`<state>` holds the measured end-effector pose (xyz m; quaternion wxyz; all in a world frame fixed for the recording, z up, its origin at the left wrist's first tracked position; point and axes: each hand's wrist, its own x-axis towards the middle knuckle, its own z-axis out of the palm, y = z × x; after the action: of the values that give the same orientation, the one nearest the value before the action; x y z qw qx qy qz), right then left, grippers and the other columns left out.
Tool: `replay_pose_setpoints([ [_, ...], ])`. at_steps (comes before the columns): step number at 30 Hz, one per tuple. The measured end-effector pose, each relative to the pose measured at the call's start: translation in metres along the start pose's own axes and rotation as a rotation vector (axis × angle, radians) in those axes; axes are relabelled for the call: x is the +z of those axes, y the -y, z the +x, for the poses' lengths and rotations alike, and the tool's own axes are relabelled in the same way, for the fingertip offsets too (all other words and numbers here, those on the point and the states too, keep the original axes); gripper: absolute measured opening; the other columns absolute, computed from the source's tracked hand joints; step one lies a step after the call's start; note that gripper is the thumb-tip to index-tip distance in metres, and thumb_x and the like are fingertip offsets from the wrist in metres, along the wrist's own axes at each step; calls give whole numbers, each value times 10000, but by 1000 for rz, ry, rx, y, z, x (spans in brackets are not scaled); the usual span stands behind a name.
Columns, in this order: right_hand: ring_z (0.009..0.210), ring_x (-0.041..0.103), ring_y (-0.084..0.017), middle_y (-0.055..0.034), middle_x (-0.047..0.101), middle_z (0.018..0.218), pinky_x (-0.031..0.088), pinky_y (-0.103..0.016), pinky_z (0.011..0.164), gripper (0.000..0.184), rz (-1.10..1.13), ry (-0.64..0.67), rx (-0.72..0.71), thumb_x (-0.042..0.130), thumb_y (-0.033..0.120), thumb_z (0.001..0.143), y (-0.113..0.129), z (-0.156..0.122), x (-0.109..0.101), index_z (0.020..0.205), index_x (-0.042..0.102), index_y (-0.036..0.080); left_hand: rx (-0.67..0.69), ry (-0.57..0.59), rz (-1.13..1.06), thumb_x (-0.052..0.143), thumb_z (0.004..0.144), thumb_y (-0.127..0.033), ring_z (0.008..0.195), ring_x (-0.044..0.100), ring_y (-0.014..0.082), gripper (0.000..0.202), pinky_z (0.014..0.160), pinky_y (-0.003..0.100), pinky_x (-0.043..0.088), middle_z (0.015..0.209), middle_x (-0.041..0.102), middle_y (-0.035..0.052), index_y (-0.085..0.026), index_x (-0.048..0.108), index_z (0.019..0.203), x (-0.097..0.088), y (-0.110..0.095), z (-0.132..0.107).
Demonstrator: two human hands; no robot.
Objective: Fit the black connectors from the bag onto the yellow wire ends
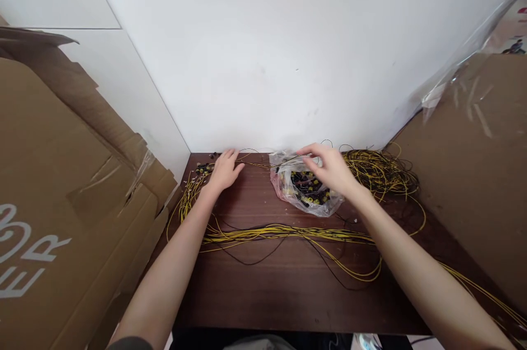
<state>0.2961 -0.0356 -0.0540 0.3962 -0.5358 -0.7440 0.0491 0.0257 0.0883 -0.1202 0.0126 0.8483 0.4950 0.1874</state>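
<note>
From where I stand, the work looks partway through. One bundle (267, 232) of yellow and black wire lies drawn out straight across the middle of the counter (247, 295), while a tangle (381, 171) sits loose at the far right, not sorted. The bag (323, 210), open on the far side between the hands, is well stocked with pieces (308, 184) in black and yellow; a few more lie at the far left. Whether any wire is finished I can't tell — the ends are too small.

Both arms reach forward, spread apart, elbows toward the near corners. The left hand (224, 170) is palm down at the far left, fingers extended, thumb splayed away from them. The right hand (327, 166) is raised above the bag's right side, wrist bent inward, forefinger and thumb apart. Thin strands (259, 165) run between the two — whether either hand grips them, I can't make out.
</note>
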Motion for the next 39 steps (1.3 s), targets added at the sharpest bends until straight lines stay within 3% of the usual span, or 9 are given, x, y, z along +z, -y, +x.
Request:
replay_pose_setpoints([
  [2, 951, 605, -205, -80, 666, 1033, 459, -364, 862, 249, 9, 110, -44, 483, 127, 818, 2, 6, 23, 1013, 632, 166, -37, 30, -30, 420, 881, -313, 1323, 312, 295, 552, 1064, 440, 274, 1414, 355, 209, -55, 344, 1363, 12, -6, 3],
  [4, 1014, 582, -218, -94, 642, 1085, 443, -376, 902, 275, -16, 186, -75, 480, 122, 820, 2, 13, 44, 1061, 606, 156, -76, 28, -63, 460, 859, -284, 1270, 373, 311, 565, 1034, 449, 303, 1360, 412, 223, -52, 341, 1361, 21, -10, 2],
  [7, 1085, 545, -228, -123, 594, 1179, 418, -374, 952, 356, -80, 259, -95, 472, 102, 816, 0, 23, 71, 1163, 549, 122, -81, -64, -115, 486, 843, -258, 1108, 478, 279, 489, 959, 415, 371, 1188, 529, 173, -94, 441, 1302, 26, -14, -1],
  [11, 1228, 426, -244, -192, 473, 1322, 322, -372, 1047, 479, -253, 252, -182, 414, -1, 784, 6, 30, 99, 1259, 467, 27, -26, -119, -171, 503, 838, -249, 925, 494, 234, 237, 866, 375, 408, 931, 570, 96, -152, 660, 986, 23, -15, -5],
  [14, 1225, 403, -266, -173, 465, 1330, 322, -407, 1026, 474, -371, 211, -253, 414, -1, 782, 14, 34, 116, 1246, 490, 59, 12, -131, -224, 502, 832, -209, 859, 481, 223, 176, 827, 373, 408, 848, 562, 79, -160, 668, 863, 21, -15, -6],
  [18, 1126, 469, -249, -138, 575, 1184, 330, -374, 996, 324, -454, 272, -242, 448, 122, 851, 18, 38, 133, 1155, 560, 98, 35, -119, -276, 513, 816, -167, 829, 487, 205, 138, 804, 358, 415, 826, 558, 67, -163, 642, 767, 22, -12, -6],
  [24, 927, 522, -256, -110, 617, 944, 389, -359, 794, 188, -514, 255, -118, 483, 240, 875, 14, 39, 145, 939, 633, 145, 52, -91, -330, 563, 812, -193, 863, 517, 182, 115, 815, 313, 430, 869, 585, 56, -162, 669, 845, 20, -7, -9],
  [32, 959, 477, -263, -129, 614, 931, 302, -388, 844, 222, -583, 249, -138, 409, 196, 905, 18, 37, 147, 913, 615, 115, 96, -67, -203, 530, 834, -174, 836, 490, 206, 102, 778, 340, 411, 847, 563, 66, -151, 612, 778, 17, -17, -13],
  [39, 966, 499, -244, -113, 640, 915, 274, -368, 883, 136, -571, 327, -209, 535, 217, 852, 14, 43, 127, 875, 631, 124, 90, -78, -187, 404, 877, -140, 862, 483, 234, 134, 766, 366, 385, 921, 564, 103, -144, 536, 851, 14, -24, -18],
])
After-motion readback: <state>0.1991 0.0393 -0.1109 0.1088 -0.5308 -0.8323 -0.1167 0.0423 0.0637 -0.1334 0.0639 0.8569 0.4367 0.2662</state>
